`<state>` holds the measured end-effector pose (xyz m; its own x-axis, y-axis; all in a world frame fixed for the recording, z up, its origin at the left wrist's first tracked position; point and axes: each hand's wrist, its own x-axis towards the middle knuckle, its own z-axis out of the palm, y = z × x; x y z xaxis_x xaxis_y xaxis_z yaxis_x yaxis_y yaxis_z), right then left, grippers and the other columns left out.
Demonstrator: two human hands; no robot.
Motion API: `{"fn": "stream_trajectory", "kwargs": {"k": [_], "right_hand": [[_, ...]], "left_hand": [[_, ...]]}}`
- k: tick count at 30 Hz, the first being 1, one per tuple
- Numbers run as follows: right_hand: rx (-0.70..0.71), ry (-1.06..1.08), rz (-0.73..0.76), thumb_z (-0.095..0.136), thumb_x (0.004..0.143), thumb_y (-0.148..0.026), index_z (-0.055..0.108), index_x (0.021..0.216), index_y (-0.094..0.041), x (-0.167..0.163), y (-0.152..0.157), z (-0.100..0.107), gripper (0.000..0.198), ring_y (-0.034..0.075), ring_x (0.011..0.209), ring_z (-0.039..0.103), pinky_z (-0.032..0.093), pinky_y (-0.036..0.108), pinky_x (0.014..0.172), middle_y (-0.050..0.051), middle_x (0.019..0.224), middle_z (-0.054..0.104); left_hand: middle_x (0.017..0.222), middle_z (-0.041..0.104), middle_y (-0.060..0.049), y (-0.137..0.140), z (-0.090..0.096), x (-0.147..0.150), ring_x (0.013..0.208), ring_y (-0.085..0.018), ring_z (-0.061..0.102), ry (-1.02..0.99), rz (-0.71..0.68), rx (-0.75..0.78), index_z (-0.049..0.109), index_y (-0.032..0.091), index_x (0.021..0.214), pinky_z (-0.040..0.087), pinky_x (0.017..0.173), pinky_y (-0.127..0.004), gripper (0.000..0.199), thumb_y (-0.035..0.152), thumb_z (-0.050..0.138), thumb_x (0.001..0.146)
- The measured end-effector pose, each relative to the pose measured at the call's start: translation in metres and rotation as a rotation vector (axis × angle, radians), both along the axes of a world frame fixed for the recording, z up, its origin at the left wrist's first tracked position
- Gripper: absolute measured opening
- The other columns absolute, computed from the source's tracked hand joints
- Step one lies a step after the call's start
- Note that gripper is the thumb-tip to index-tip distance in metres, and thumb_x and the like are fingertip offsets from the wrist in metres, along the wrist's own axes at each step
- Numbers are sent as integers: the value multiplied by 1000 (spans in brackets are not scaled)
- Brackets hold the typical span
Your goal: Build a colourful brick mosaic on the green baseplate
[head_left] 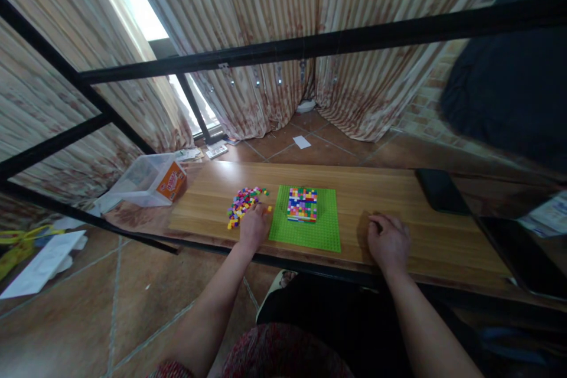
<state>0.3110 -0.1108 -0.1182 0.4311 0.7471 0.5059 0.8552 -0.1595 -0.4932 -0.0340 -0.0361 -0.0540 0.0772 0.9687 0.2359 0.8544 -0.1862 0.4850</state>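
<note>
A square block of many-coloured small toy bricks (302, 205) stands on a green studded baseplate (328, 235) on the wooden table. Left of the plate lies a loose pile of small toy bricks (241, 203) in mixed colours. My left hand (254, 228) is at the pile's right edge, its fingers bent down and closed among the bricks; what they hold is hidden. A yellow brick (270, 208) lies just beside its fingers. My right hand (390, 242) rests on the tabletop right of the plate, fingers curled in, with nothing visible in it.
A clear plastic box (153, 189) with an orange label stands at the table's left end. A black phone (440, 190) and a dark tablet-like device (527, 257) lie at the right. A black metal bar (283, 50) crosses beyond the table, before curtains (266, 6).
</note>
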Motion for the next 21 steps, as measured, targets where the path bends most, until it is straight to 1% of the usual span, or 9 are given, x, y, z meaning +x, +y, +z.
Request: {"fn": "stream_trajectory", "kwargs": {"k": [5,9,12,15,19,21], "right_hand": [[7,-2,-5,50,85,-26,74,93,-18,0,1,-1,27,28,97,59,42,45,89,15,103,71],[7,7,-18,50,84,-26,74,92,-18,-2,1,1,26,28,97,59,43,45,89,14,103,71],[-7,15,-20,50,85,-26,74,93,-18,-3,0,4,27,28,98,58,42,45,90,14,103,71],[-5,23,-26,49,85,-27,74,92,-18,-4,0,5,27,28,98,58,42,44,90,14,103,71],[-4,20,-26,49,86,-27,74,92,-18,-5,0,5,27,27,97,57,42,43,89,13,102,70],[-3,18,-22,50,86,-26,74,92,-18,-5,0,5,27,27,97,57,42,43,89,14,101,70]], "left_hand": [[89,70,-9,6,-8,-7,86,-23,65,-82,56,33,68,19,85,51,80,-35,19,12,49,83],[85,69,-8,10,-9,-7,85,-23,65,-173,56,62,65,20,81,51,80,-35,17,14,50,82],[87,69,-8,10,-8,-3,87,-22,64,-247,53,71,65,19,81,50,82,-35,17,13,49,82],[85,69,-6,8,-3,3,83,-21,63,-324,39,47,65,18,80,49,79,-33,16,13,49,81],[66,62,0,9,12,16,67,-16,58,-429,-28,-38,63,18,68,46,68,-27,14,18,54,79],[63,60,2,10,21,24,64,-14,57,-497,-54,-85,62,18,66,44,63,-24,15,21,55,78]]}}
